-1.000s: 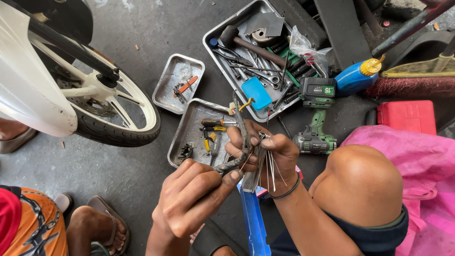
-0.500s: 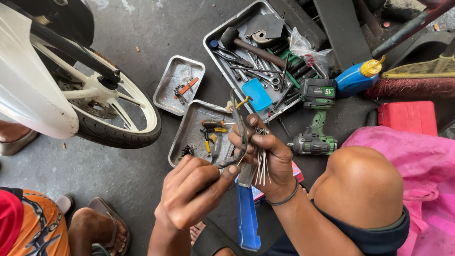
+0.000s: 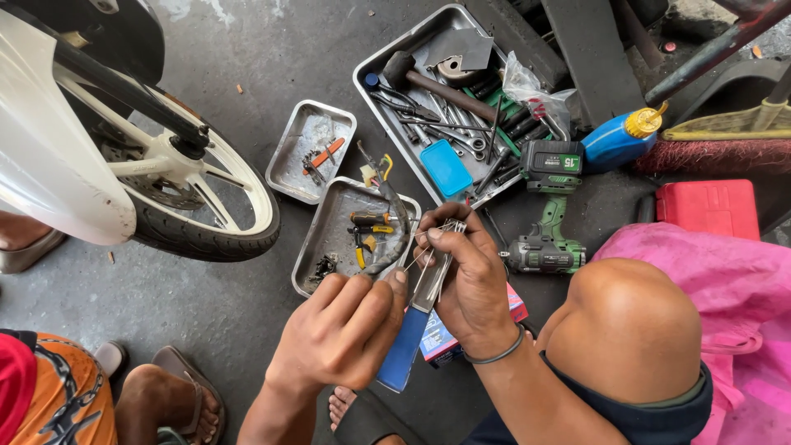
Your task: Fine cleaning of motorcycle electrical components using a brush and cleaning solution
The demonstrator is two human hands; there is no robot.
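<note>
Both hands busy | left hand (image 3: 342,334) pinching cable (image 3: 394,227) | right hand (image 3: 470,276) pinching feeler-gauge blades (image 3: 432,276) | risk: loose blades slipping, scattering onto floor (image 3: 231,305)

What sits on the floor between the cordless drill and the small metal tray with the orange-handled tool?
In the head view, a second metal tray lies between the cordless drill and the small tray; it holds pliers and small parts.

White motorcycle wheel (image 3: 194,177), green cordless drill (image 3: 546,206), blue bottle (image 3: 620,136), red case (image 3: 707,207)
</note>
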